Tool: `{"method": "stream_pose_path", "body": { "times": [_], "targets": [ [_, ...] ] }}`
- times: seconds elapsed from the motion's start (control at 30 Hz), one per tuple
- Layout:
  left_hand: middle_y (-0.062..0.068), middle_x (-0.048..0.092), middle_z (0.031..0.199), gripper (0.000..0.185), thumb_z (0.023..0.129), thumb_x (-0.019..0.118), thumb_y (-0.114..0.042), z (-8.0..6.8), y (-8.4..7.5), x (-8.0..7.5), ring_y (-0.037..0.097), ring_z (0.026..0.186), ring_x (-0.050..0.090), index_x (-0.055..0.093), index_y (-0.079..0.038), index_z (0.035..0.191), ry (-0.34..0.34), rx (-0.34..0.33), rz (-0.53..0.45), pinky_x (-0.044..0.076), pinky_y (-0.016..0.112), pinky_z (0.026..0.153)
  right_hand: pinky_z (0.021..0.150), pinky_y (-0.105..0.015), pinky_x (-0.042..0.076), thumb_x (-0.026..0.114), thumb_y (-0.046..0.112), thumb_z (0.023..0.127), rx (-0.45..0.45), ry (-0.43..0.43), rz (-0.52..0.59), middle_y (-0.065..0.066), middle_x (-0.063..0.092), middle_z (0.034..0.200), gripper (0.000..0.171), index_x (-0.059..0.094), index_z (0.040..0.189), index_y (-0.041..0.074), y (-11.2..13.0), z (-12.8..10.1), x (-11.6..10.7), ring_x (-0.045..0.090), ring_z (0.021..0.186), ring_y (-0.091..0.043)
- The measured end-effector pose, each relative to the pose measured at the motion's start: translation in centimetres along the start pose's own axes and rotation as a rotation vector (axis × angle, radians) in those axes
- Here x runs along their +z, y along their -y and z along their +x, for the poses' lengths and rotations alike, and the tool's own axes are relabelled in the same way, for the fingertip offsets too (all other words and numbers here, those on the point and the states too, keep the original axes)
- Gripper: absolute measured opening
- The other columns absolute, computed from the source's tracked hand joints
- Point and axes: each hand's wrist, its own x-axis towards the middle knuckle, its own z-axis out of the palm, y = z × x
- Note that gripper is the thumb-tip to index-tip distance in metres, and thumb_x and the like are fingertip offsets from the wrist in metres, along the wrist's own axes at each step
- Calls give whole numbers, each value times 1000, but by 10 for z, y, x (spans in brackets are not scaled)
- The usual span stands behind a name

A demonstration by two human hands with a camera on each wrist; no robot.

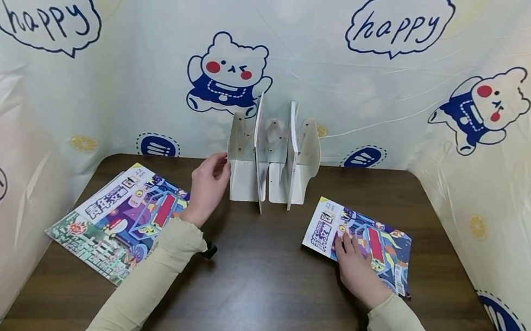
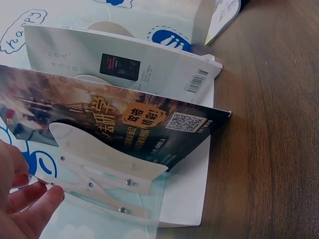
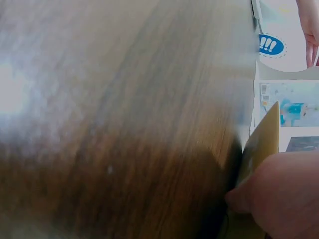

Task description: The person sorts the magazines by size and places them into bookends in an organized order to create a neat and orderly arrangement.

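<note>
The right hand [image 1: 357, 269] lies at lower right of the head view with fingers flat on the left edge of a magazine [image 1: 370, 243] on the table [image 1: 260, 296]; whether the thumb is under that edge I cannot tell. The magazine looks thin, light, floppy and glossy, so it is best pinched at an edge or the spine. The left hand [image 1: 208, 186], fingers relaxed, touches the white rack [image 1: 273, 155] at centre, which holds two upright magazines. The left wrist view alone shows their covers; the right wrist view shows a lifted page edge [image 3: 261, 144].
</note>
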Motion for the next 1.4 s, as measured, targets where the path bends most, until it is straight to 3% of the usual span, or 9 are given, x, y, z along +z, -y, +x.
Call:
{"method": "stream_pose_path", "body": {
  "times": [0.23,0.5,0.77,1.03,1.1,1.27,1.33,1.4],
  "targets": [
    [15,69,128,32,106,62,-16,0,1,0,29,111,70,64,-7,136,1,1,-2,60,44,94,103,-86,23,65,-4,96,-2,-20,89,-35,24,164,76,29,163,4,-3,1,-1,21,149,-60],
    [14,69,129,33,104,65,-13,1,1,1,29,113,70,64,-7,137,2,-8,-2,60,43,94,105,-72,41,63,-3,97,-69,-195,172,-34,43,155,69,34,160,1,-8,-5,-7,42,141,-56],
    [13,69,130,33,105,63,-15,1,0,0,28,113,70,64,-8,137,5,-12,-7,60,43,95,113,-63,38,64,-4,97,-88,-299,280,-27,42,159,72,32,161,4,-11,-13,-14,40,145,-50],
    [15,69,128,32,105,63,-14,1,-1,1,29,111,70,64,-7,136,-4,-3,1,61,44,93,109,-63,43,59,-13,94,-128,-476,351,-32,47,153,70,36,158,-1,-6,-19,-19,52,135,-50],
    [16,70,126,31,105,62,-14,1,-1,1,29,109,71,65,-6,135,-11,5,2,61,44,92,105,-64,47,57,-15,94,-134,-537,363,-32,50,150,70,37,159,0,-5,-20,-20,60,125,-48],
    [16,71,123,30,105,62,-13,1,0,1,28,107,71,66,-5,134,-21,12,0,62,44,90,96,-65,51,51,-17,95,-169,-707,384,-31,57,143,68,41,158,6,-2,-21,-24,65,116,-47],
    [16,71,123,30,105,62,-12,1,0,1,29,106,71,66,-5,134,-22,14,0,62,44,90,99,-60,51,50,-15,96,-157,-748,397,-29,56,145,67,42,158,7,-1,-23,-25,62,122,-47],
    [16,71,123,30,105,62,-13,1,0,1,29,106,71,66,-5,134,-20,14,1,62,44,90,107,-44,50,49,-15,97,-131,-776,420,-26,56,147,66,42,158,8,0,-24,-27,60,125,-45]
  ]
}}
